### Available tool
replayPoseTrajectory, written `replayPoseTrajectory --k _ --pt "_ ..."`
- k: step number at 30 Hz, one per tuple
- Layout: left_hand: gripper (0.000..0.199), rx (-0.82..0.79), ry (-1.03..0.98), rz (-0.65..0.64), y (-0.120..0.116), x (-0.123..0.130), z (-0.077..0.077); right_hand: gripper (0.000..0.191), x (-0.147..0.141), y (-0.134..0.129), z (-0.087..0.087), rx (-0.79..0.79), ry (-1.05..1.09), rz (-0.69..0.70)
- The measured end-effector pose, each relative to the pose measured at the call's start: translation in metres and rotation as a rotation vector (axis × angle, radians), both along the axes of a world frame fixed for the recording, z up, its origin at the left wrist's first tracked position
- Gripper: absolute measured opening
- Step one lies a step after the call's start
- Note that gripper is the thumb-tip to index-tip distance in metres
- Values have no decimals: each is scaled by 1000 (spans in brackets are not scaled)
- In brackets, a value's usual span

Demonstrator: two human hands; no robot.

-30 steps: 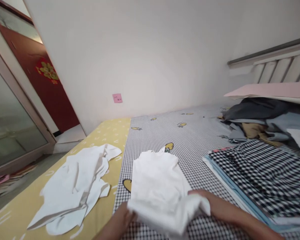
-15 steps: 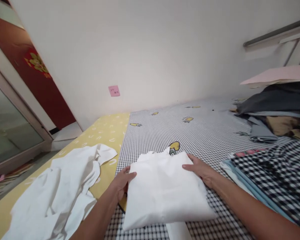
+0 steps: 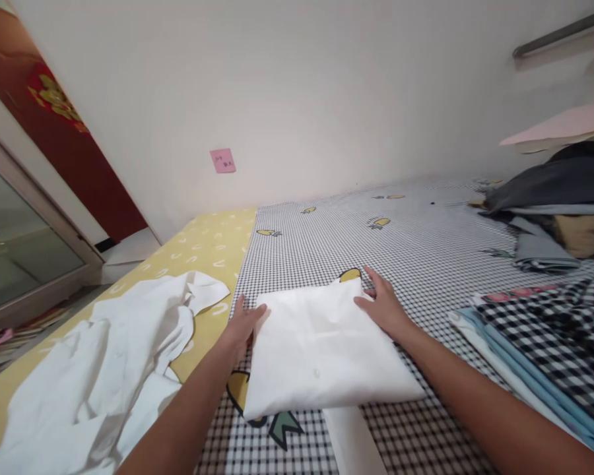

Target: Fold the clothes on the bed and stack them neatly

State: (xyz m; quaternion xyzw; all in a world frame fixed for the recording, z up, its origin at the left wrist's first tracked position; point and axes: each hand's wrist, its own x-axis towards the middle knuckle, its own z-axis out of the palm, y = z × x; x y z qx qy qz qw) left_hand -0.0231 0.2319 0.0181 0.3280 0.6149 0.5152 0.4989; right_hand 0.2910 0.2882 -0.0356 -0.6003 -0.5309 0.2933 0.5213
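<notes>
A white shirt [image 3: 321, 343], folded into a flat rectangle with a small button on its front, lies on the checked cloth. At its far left corner is my left hand [image 3: 242, 324], thumb on the shirt's edge and fingers apart. My right hand [image 3: 383, 305] rests at the far right corner, its thumb over the edge and its fingers stretched out. Below the near edge of the shirt a flat white strip [image 3: 354, 442] sticks out toward me; its other end is hidden.
On the left, a loose white garment [image 3: 113, 356] spreads over yellow cloth [image 3: 212, 237]. Folded clothes [image 3: 529, 330], checked and blue, sit at the right, with a darker clothes pile [image 3: 554, 185] behind. The wall [image 3: 297, 99] behind bears a pink note [image 3: 222, 161].
The folded shirt, raised and bulging before, now lies flatter and smoother on the checked cloth. Both hands have loosened, with their fingers more spread. The view has tilted slightly downward.
</notes>
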Motion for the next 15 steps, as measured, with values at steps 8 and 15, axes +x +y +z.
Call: replayPoseTrajectory --k 8,15 --pt "66 123 360 61 -38 -29 -20 21 42 -27 29 -328 -102 32" --pt "57 379 1055 -19 -78 13 -81 9 22 -68 30 -382 -460 127"
